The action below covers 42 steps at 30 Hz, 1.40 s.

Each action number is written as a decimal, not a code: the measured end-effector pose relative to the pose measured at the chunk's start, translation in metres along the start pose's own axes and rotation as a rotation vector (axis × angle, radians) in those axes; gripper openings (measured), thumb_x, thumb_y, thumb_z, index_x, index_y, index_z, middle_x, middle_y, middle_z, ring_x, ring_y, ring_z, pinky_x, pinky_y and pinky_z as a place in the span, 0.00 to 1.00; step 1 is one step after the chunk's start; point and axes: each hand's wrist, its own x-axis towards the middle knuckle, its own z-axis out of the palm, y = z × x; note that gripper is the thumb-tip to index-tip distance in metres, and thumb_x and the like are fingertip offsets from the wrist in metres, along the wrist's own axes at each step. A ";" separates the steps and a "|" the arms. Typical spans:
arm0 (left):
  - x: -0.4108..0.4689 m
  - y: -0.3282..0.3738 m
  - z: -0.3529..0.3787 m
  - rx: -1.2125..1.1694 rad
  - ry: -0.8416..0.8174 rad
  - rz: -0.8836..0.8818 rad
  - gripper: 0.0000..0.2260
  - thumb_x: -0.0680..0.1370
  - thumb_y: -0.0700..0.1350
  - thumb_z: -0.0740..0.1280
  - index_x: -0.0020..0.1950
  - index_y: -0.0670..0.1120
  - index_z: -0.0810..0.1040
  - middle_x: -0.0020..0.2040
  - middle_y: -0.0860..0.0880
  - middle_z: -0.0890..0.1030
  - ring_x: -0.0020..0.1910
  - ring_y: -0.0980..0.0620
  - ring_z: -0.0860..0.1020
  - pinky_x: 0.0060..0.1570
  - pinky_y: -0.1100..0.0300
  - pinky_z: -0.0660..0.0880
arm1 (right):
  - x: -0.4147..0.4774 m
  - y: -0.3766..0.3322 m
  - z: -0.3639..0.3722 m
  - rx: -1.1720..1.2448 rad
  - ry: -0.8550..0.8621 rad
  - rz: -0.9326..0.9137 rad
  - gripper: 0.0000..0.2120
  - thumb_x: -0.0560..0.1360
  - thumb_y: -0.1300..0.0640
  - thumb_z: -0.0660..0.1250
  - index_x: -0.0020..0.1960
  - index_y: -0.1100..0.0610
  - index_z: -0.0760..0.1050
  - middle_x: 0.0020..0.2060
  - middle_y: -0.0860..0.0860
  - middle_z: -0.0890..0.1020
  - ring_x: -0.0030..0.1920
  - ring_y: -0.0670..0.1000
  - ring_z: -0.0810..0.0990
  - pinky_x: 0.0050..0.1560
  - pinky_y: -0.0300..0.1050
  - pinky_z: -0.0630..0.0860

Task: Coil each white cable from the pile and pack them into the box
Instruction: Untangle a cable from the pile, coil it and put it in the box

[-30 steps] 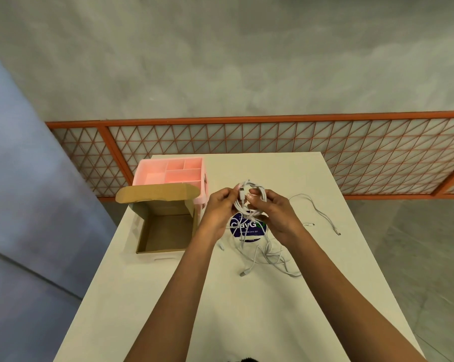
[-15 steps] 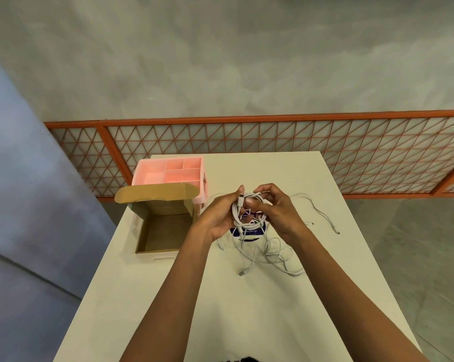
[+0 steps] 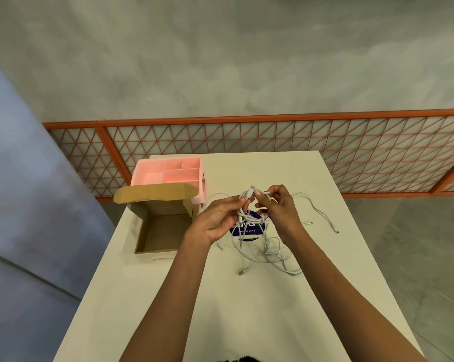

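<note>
A white cable coil (image 3: 251,216) hangs above the table between both hands. My left hand (image 3: 220,219) grips the coil's left side, thumb on a plug end at the top. My right hand (image 3: 279,207) pinches the coil's right side with curled fingers. Below them a loose pile of white cables (image 3: 270,254) lies tangled on the white table (image 3: 246,309). One more cable (image 3: 322,214) trails off to the right. The open cardboard box (image 3: 160,231) stands to the left of my hands, its flap raised, nothing visible inside.
A pink compartment organiser (image 3: 168,173) sits behind the box at the table's far left. A round blue sticker (image 3: 246,229) lies under the coil. An orange lattice railing (image 3: 273,152) runs beyond the table's far edge.
The coil has been turned and tightened between my hands, and my right fingers have shifted from the top of the loops to their right side. The box and pile stay put.
</note>
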 end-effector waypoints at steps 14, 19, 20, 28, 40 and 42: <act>0.000 -0.003 -0.003 0.063 0.093 0.065 0.06 0.78 0.40 0.65 0.50 0.39 0.79 0.45 0.42 0.84 0.43 0.51 0.83 0.56 0.57 0.77 | 0.006 -0.005 -0.016 -0.361 -0.114 -0.253 0.05 0.73 0.60 0.71 0.48 0.56 0.82 0.47 0.50 0.84 0.39 0.49 0.81 0.38 0.37 0.75; -0.001 -0.008 -0.005 0.268 0.150 -0.004 0.06 0.78 0.45 0.66 0.47 0.45 0.82 0.40 0.48 0.84 0.39 0.54 0.83 0.45 0.61 0.78 | 0.004 0.003 -0.015 -0.546 0.011 -0.428 0.02 0.75 0.58 0.70 0.47 0.55 0.80 0.49 0.47 0.81 0.46 0.43 0.79 0.43 0.34 0.74; 0.000 -0.008 -0.005 0.287 0.181 0.004 0.05 0.78 0.45 0.67 0.46 0.45 0.82 0.38 0.49 0.84 0.36 0.55 0.82 0.42 0.62 0.78 | 0.004 0.003 -0.015 -0.606 -0.005 -0.478 0.03 0.75 0.58 0.69 0.47 0.56 0.80 0.49 0.47 0.81 0.48 0.42 0.79 0.46 0.31 0.73; 0.001 -0.012 -0.013 0.652 0.211 0.328 0.11 0.73 0.37 0.72 0.55 0.40 0.82 0.39 0.48 0.83 0.35 0.60 0.80 0.38 0.70 0.74 | 0.004 0.000 -0.014 -0.649 -0.091 -0.420 0.02 0.76 0.60 0.66 0.45 0.59 0.77 0.33 0.44 0.79 0.33 0.42 0.76 0.36 0.31 0.71; 0.007 -0.044 -0.018 0.703 0.295 0.473 0.13 0.75 0.41 0.71 0.58 0.41 0.80 0.47 0.43 0.83 0.42 0.59 0.80 0.42 0.69 0.76 | 0.002 0.030 -0.023 -0.041 -0.024 0.128 0.01 0.75 0.65 0.67 0.45 0.61 0.78 0.40 0.57 0.81 0.41 0.52 0.79 0.43 0.42 0.79; 0.006 -0.048 -0.024 0.475 0.273 0.294 0.14 0.76 0.41 0.69 0.61 0.41 0.76 0.47 0.43 0.82 0.47 0.51 0.81 0.46 0.61 0.79 | 0.002 0.034 -0.026 -0.020 0.021 0.130 0.02 0.75 0.65 0.68 0.45 0.60 0.78 0.41 0.57 0.81 0.42 0.52 0.79 0.45 0.43 0.78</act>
